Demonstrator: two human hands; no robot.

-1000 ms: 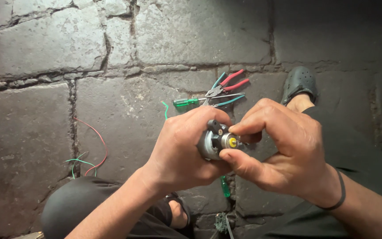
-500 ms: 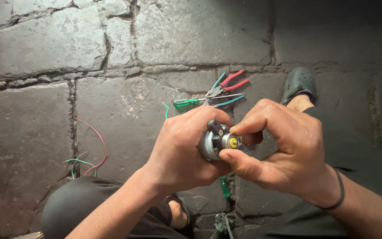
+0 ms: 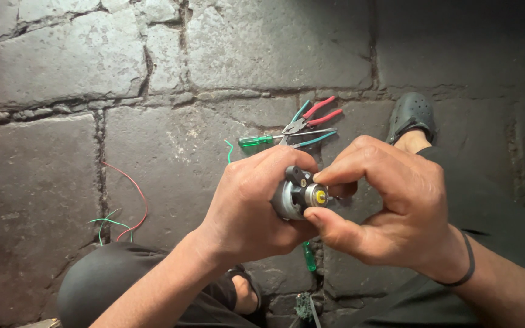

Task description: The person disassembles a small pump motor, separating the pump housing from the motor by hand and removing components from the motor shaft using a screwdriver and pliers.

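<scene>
My left hand [image 3: 253, 206] wraps around a small grey cylindrical motor [image 3: 293, 197] with a black end piece and a yellow centre. My right hand [image 3: 384, 209] pinches that yellow-centred end between thumb and forefinger. Both hands are held over my lap, above a dark stone floor [image 3: 171, 140]. A black band circles my right wrist [image 3: 466, 261].
On the floor beyond my hands lie red-handled pliers [image 3: 314, 115], teal-handled pliers [image 3: 317, 138] and a green-handled screwdriver [image 3: 259, 141]. Loose red and green wires [image 3: 123, 212] lie at the left. Another green tool handle [image 3: 308, 256] shows below the hands. My black shoe [image 3: 412, 114] rests at the right.
</scene>
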